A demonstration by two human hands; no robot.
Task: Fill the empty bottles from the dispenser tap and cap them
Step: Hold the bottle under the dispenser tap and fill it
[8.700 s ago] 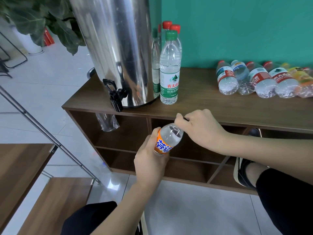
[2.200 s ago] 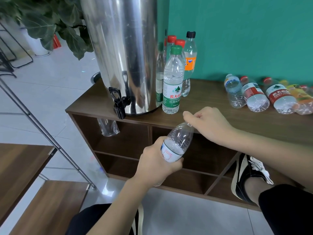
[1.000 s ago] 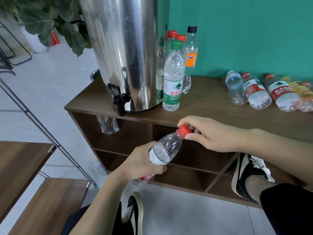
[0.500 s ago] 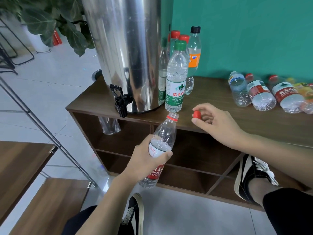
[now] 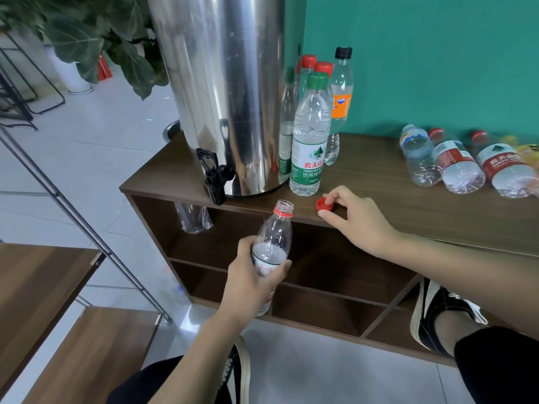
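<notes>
Below the surface (image 5: pixel 408 211) edge, our left hand (image 5: pixel 250 290) grips the uncapped empty bottle (image 5: pixel 272 243), mouth tilted up toward the dispenser tap (image 5: pixel 214 177). Just right of it, our right hand (image 5: pixel 358 223) pinches the red cap (image 5: pixel 322 204) against the surface, near the filled bottles (image 5: pixel 310 135).

From my feed there's a leafy potted plant (image 5: pixel 96 39) in the back left corner, sitting on pale floor tiles (image 5: pixel 96 147). A teal wall (image 5: pixel 437 53) runs behind everything, a slanted metal rail (image 5: pixel 87 231) cuts across the left, and black sneakers (image 5: pixel 437 313) show low down.
</notes>
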